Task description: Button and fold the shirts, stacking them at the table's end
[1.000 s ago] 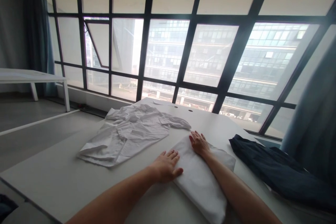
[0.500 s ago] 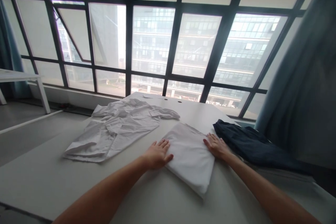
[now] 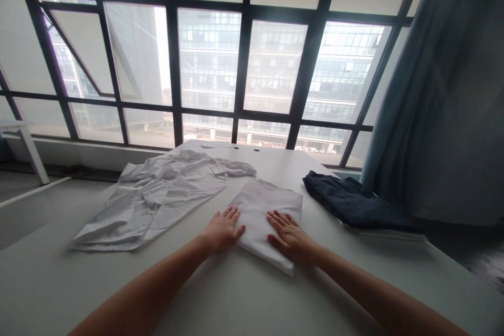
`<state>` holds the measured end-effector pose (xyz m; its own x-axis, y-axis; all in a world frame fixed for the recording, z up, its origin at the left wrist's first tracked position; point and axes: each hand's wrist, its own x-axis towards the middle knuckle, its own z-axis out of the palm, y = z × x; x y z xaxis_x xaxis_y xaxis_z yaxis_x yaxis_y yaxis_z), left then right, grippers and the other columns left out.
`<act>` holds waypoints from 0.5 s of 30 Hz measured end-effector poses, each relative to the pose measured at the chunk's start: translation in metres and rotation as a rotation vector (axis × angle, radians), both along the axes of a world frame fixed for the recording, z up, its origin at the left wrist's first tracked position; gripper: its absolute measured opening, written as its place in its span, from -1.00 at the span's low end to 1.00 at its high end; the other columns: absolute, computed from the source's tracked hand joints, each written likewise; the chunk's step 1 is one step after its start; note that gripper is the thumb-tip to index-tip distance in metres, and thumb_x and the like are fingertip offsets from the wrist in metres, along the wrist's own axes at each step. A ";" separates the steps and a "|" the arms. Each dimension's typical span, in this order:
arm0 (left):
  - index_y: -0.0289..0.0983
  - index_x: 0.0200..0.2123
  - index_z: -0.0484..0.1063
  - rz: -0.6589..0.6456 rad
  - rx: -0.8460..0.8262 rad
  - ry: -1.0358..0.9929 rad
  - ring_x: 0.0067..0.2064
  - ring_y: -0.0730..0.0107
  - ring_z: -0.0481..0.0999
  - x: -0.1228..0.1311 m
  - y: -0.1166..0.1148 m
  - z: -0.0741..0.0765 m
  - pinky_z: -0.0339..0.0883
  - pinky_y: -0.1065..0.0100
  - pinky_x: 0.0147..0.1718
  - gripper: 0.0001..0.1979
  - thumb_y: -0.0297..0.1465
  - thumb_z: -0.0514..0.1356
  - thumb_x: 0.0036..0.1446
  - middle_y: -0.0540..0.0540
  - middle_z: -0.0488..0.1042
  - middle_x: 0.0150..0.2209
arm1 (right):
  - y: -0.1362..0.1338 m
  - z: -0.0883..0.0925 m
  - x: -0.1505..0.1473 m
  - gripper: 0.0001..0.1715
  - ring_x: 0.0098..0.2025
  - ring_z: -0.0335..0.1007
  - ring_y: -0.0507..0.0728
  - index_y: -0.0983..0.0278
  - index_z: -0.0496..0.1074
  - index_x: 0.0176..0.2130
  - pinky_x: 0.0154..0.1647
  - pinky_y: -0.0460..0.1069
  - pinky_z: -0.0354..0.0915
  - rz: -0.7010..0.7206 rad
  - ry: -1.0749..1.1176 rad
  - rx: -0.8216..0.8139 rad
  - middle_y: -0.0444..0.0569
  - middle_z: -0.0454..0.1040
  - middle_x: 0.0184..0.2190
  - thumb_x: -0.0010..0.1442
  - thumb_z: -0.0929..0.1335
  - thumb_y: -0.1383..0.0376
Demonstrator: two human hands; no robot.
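Observation:
A white garment (image 3: 255, 205), folded into a flat bundle, lies on the white table (image 3: 220, 294) in front of me. At its left edge rests my left hand (image 3: 223, 230), open, with the fingers stretched out over the border of the cloth. My right hand (image 3: 290, 237) lies flat on the right part of the bundle, fingers spread and pointing forward. Neither hand grips the fabric. To the left is a white shirt (image 3: 157, 194), spread out and wrinkled, apart from both hands.
Dark navy folded clothing (image 3: 354, 202) sits on the table's right side, with something pale beneath it. A blue-grey curtain (image 3: 409, 115) hangs behind it. Large dark-framed windows (image 3: 271, 63) rise beyond the far edge. Another white table (image 3: 33, 152) stands at far left.
My right hand has moved from the bundle's right edge inward onto its surface. My left hand stays at the left edge. The whole view has turned slightly to the right.

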<state>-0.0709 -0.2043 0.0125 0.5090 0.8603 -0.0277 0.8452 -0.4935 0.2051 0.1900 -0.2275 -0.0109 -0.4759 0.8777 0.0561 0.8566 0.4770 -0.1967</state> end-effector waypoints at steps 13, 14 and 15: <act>-0.31 -0.24 0.53 -0.256 0.029 -0.357 -0.07 0.28 0.50 0.030 -0.049 0.012 0.36 0.37 0.03 -0.76 -0.53 0.09 0.10 -0.20 0.51 -0.10 | 0.075 0.005 0.076 -0.43 0.16 0.26 0.42 0.47 0.53 -0.07 0.18 0.18 0.18 -0.685 0.002 -0.008 0.41 0.37 0.07 0.40 0.18 0.07; -0.29 -0.23 0.53 -0.261 0.031 -0.377 -0.08 0.29 0.51 0.028 -0.044 0.011 0.37 0.36 0.02 -0.77 -0.52 0.10 0.10 -0.18 0.52 -0.10 | 0.077 0.006 0.076 -0.47 0.09 0.32 0.42 0.45 0.55 -0.16 0.11 0.15 0.23 -0.684 0.065 -0.026 0.40 0.42 -0.01 0.36 0.23 0.06; -0.28 -0.20 0.54 -0.248 0.048 -0.371 -0.06 0.26 0.51 0.025 -0.038 0.010 0.37 0.33 0.03 -0.77 -0.47 0.12 0.12 -0.18 0.52 -0.07 | 0.080 0.008 0.076 -0.52 0.02 0.37 0.41 0.44 0.55 -0.24 0.05 0.13 0.28 -0.685 0.123 -0.029 0.38 0.46 -0.10 0.31 0.30 0.06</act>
